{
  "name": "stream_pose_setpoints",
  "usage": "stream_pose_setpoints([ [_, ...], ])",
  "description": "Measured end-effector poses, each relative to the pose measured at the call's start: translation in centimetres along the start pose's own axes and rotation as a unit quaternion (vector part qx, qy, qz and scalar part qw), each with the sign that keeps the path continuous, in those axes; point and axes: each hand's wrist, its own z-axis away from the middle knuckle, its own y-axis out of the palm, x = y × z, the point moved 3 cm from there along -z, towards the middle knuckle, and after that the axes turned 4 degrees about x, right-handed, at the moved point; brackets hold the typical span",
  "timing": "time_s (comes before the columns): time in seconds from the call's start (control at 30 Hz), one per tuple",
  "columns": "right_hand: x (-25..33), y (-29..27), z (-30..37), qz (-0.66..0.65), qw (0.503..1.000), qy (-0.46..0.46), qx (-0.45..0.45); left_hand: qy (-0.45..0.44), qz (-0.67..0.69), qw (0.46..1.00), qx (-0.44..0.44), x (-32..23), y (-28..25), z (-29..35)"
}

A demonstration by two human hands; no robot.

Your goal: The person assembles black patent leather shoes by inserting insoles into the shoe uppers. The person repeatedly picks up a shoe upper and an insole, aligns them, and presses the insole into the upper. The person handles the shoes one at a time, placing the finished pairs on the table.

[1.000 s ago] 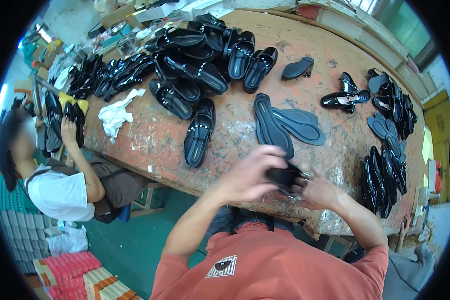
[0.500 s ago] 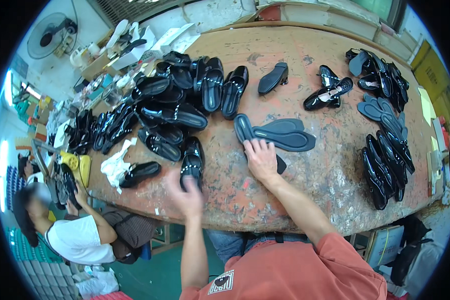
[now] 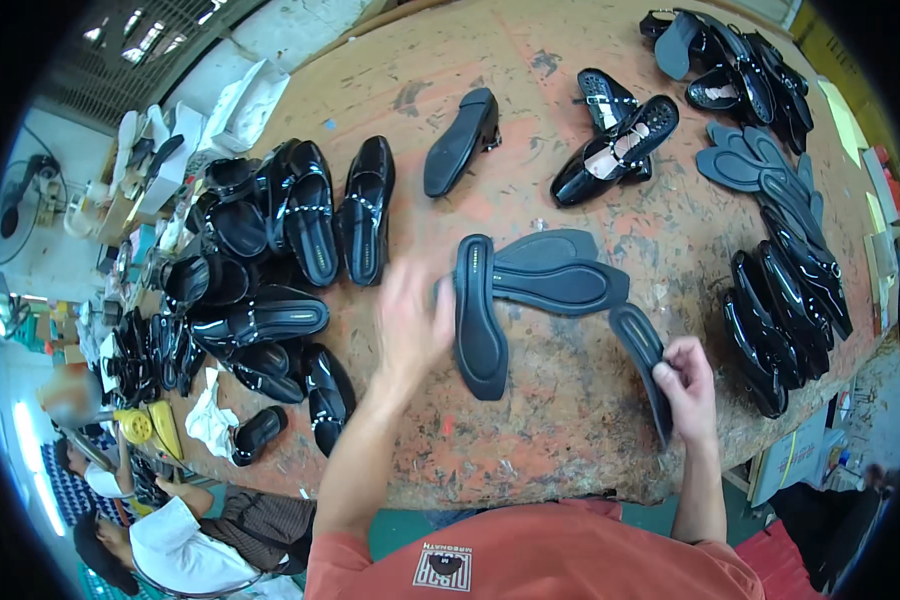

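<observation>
My right hand (image 3: 686,385) pinches a black insole (image 3: 638,340) at its edge, holding it tilted over the near right part of the table. Left of it, my left hand (image 3: 410,315) is smeared by motion, so its fingers are unclear. It hovers beside a black insole (image 3: 481,335) lying lengthwise on the table. That insole crosses the ends of two more insoles (image 3: 560,287) that overlap each other. Just beyond my left hand stands a glossy black shoe (image 3: 367,210) with a studded strap.
Many black shoes (image 3: 260,318) crowd the left side. A single shoe (image 3: 460,150) lies sole-up at the far middle, near a strapped pair (image 3: 615,150). More shoes (image 3: 780,320) and fanned insoles (image 3: 740,165) line the right. Another person (image 3: 185,530) sits at lower left.
My right hand has moved right, off the stacked insoles, and now carries one insole. My left hand has left the near shoe and come toward the insoles. The view has shifted.
</observation>
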Motion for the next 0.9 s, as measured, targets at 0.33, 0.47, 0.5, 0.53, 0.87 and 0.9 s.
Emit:
stream_pose_setpoints([
  [0.33,-0.9,2.6,3.4,0.397,0.905,-0.097,-0.113,-0.254,0.559,0.786,-0.075,5.2,4.1,-11.5],
  [0.47,-1.2,2.6,3.2,0.431,0.885,-0.139,-0.106,-0.157,0.667,0.712,-0.155,-3.8,1.2,7.1],
  [0.5,-1.0,2.6,3.1,0.425,0.888,-0.140,-0.104,-0.175,0.668,0.712,-0.128,-4.7,1.7,12.7],
  [0.53,-0.7,2.8,3.2,0.422,0.891,-0.139,-0.096,-0.251,0.626,0.728,-0.123,-5.1,3.0,18.3],
  [0.87,-0.9,1.8,3.8,0.367,0.922,-0.119,-0.039,-0.180,0.179,0.964,-0.072,-11.1,-1.8,32.5],
  [0.9,-0.8,1.2,3.9,0.347,0.928,-0.130,-0.034,-0.127,0.036,0.983,-0.130,-9.3,-3.6,32.6],
])
